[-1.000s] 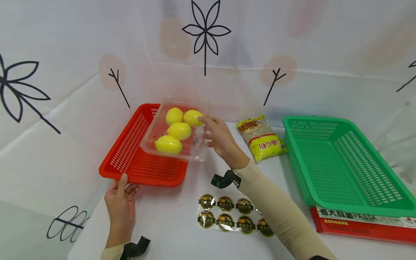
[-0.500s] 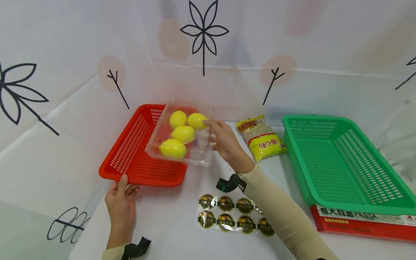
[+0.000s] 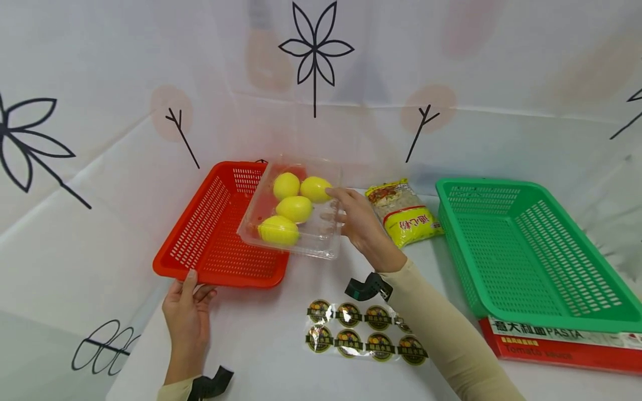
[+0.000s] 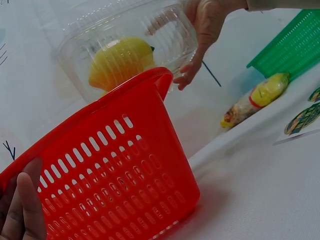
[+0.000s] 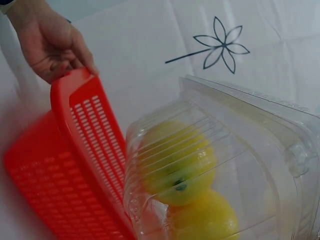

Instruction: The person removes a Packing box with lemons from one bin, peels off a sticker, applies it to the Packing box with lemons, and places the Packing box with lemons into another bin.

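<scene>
My right hand (image 3: 365, 227) grips the right side of a clear plastic clamshell box (image 3: 317, 248) in the head view. Several yellow lemons (image 3: 295, 209) lie inside it. The box is raised and tilted, overlapping the right part of a red plastic basket (image 3: 215, 253). My left hand (image 3: 186, 323) pinches the near rim of that basket, thumb on top and fingers underneath. In the left wrist view the basket's slotted wall (image 4: 115, 185) hides the lower part of the box. From the right wrist, the box's ribbed side (image 5: 240, 150) shows beside the basket, lemons within.
A bag of pasta (image 3: 405, 214) lies right of my right hand. Farther right, a green basket (image 3: 531, 262) rests on a red pasta box (image 3: 562, 353). A sheet of round stickers (image 3: 348, 329) lies on the white table in front. A patterned white cloth (image 3: 371, 133) hangs behind.
My right hand has moved the clamshell box of lemons to the right and slightly nearer, uncovering more of the red basket. My left hand stays on the basket rim.
</scene>
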Demonstrator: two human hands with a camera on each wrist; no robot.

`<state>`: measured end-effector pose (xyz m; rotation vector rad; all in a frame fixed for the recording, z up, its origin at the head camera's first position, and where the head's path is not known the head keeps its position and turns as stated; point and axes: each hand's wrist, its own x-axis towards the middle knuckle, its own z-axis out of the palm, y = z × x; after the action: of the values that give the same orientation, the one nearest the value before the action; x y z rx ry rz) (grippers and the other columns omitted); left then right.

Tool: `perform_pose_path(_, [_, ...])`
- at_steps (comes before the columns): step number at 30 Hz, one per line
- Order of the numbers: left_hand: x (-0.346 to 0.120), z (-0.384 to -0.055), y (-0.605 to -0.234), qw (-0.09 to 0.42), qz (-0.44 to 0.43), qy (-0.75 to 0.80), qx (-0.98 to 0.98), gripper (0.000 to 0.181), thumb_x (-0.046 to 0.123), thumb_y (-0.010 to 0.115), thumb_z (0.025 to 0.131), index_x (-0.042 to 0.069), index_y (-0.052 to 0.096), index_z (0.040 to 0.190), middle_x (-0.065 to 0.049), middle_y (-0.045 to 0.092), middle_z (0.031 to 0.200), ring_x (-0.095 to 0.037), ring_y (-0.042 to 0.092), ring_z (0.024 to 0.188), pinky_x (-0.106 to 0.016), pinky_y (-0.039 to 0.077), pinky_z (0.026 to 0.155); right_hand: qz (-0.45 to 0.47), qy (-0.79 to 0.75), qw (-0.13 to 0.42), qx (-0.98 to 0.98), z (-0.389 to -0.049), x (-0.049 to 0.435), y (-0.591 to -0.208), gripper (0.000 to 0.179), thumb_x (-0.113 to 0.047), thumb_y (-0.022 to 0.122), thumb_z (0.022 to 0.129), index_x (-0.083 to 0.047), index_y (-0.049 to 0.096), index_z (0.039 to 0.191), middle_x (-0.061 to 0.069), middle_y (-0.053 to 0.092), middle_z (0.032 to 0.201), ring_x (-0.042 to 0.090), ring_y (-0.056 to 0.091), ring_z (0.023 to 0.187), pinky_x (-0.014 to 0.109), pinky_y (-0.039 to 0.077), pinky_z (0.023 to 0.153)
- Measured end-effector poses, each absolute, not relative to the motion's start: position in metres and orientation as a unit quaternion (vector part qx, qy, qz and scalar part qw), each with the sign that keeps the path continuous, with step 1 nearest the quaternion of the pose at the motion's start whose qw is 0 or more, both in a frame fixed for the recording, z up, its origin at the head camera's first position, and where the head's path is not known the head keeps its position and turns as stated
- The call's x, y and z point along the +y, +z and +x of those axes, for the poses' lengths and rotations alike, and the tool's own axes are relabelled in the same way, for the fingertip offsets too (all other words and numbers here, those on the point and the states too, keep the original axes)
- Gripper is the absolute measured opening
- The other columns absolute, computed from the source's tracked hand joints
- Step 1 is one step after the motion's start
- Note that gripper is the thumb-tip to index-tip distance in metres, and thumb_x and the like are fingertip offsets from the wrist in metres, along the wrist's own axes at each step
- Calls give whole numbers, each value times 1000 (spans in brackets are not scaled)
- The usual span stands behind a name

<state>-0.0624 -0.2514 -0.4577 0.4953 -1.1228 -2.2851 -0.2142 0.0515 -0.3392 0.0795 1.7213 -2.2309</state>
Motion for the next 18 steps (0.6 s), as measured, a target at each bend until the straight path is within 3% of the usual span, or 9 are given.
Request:
perform_pose_path(6, [-252, -63, -458, 265, 185, -848, -419, 66, 27, 76, 96, -8, 51, 146, -21, 69, 124, -21, 71, 71, -26, 60, 64, 31, -795, 149, 588, -214, 59, -342, 64, -32, 68, 101, -5, 40, 151, 21, 39, 149, 46, 56, 121, 61, 51, 97])
perform_pose_path(18, [-252, -63, -458, 265, 181, -853, -412, 62, 24, 73, 99, -8, 50, 146, -19, 70, 120, -21, 72, 71, -26, 60, 64, 48, -787, 134, 601, -212, 74, -350, 56, -31, 67, 101, -6, 46, 146, 20, 42, 146, 46, 57, 122, 56, 57, 89])
